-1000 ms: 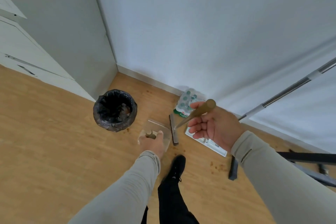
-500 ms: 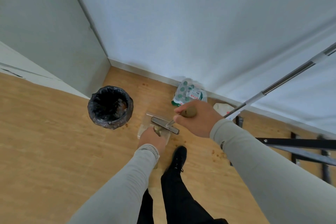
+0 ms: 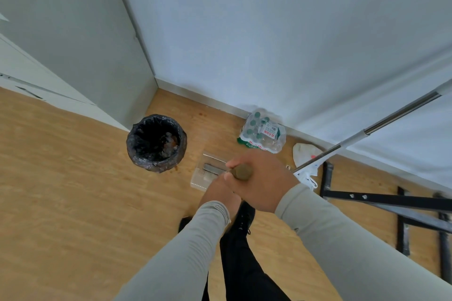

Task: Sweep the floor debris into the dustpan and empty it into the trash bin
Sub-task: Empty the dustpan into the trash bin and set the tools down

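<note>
My right hand (image 3: pixel 260 179) grips the brown top of the broom handle (image 3: pixel 242 171). The grey broom head (image 3: pixel 212 168) lies across the clear dustpan (image 3: pixel 200 176) on the wooden floor. My left hand (image 3: pixel 220 190) holds the dustpan's handle, which is hidden under the hand and partly behind my right hand. The round trash bin (image 3: pixel 156 143) with a black liner stands just left of the dustpan and has some debris inside. A few brown crumbs (image 3: pixel 172 170) lie by the bin's base.
A shrink-wrapped pack of bottles (image 3: pixel 263 133) sits against the wall. A mop pole (image 3: pixel 367 132) leans in from the right over white plastic bags (image 3: pixel 305 154). A black metal frame (image 3: pixel 391 205) lies at right. Grey cabinet (image 3: pixel 73 44) at left. My shoe (image 3: pixel 244 217) stands below the hands.
The broom head has swung from the dustpan's right side onto the dustpan. My right hand came down and left, close over my left hand. The camera tilted.
</note>
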A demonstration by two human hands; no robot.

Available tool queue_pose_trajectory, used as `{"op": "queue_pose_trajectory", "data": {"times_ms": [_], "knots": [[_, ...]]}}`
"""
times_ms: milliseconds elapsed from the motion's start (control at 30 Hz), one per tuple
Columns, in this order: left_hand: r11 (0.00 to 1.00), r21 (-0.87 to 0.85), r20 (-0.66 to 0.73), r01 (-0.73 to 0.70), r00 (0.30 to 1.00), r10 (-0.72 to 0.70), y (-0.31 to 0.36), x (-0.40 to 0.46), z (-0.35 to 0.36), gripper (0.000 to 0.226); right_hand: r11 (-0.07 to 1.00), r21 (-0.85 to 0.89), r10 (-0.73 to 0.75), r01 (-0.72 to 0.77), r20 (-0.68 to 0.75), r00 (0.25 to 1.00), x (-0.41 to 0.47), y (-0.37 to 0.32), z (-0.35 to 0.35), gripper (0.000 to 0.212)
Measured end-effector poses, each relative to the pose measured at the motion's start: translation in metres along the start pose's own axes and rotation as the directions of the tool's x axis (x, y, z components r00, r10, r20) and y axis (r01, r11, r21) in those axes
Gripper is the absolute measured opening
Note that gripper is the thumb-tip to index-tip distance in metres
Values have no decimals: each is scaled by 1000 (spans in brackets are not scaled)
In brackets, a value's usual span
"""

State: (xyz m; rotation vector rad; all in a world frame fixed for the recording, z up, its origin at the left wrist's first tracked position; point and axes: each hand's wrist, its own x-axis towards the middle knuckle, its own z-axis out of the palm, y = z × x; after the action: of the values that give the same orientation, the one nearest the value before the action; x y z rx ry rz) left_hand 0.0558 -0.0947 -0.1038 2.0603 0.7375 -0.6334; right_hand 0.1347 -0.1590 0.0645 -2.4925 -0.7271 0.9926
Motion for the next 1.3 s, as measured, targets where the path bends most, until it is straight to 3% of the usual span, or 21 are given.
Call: {"op": "queue_pose_trajectory", "data": {"times_ms": [133,233,400,633,800,1067,1167,1300], "knots": [[999,-18,-11,38,999,-38,-5,0,0,9,998,19,-57,58,-62,996,-19,-8,-13,29],[999,-20,16,43,999,-43,-10,8,12,29,995,64,-78,83,-84,993,-31,-10,-25,30],[995,-90,19,39,999,-38,-13,15,29,43,990,108,-73,87,-124,990,-40,-9,-34,23],[984,-158,36,81,996,-76,8,-9,-1,21,982,137,-114,131,-128,985,-48,-11,-50,15],[982,-180,6,60,998,-60,9,-12,-8,41,983,173,-43,62,-111,993,-45,-10,-59,8],[983,-181,-54,32,998,-43,4,-8,1,23,988,116,-90,99,-80,993,-51,-17,-56,13],[987,-164,-11,4,1000,-6,-21,19,26,12,987,54,-150,152,-44,988,-55,-17,-49,19],[985,-175,-31,-2,1000,-4,-6,-4,3,16,992,116,-49,52,-27,998,-61,-10,-47,20]]}}
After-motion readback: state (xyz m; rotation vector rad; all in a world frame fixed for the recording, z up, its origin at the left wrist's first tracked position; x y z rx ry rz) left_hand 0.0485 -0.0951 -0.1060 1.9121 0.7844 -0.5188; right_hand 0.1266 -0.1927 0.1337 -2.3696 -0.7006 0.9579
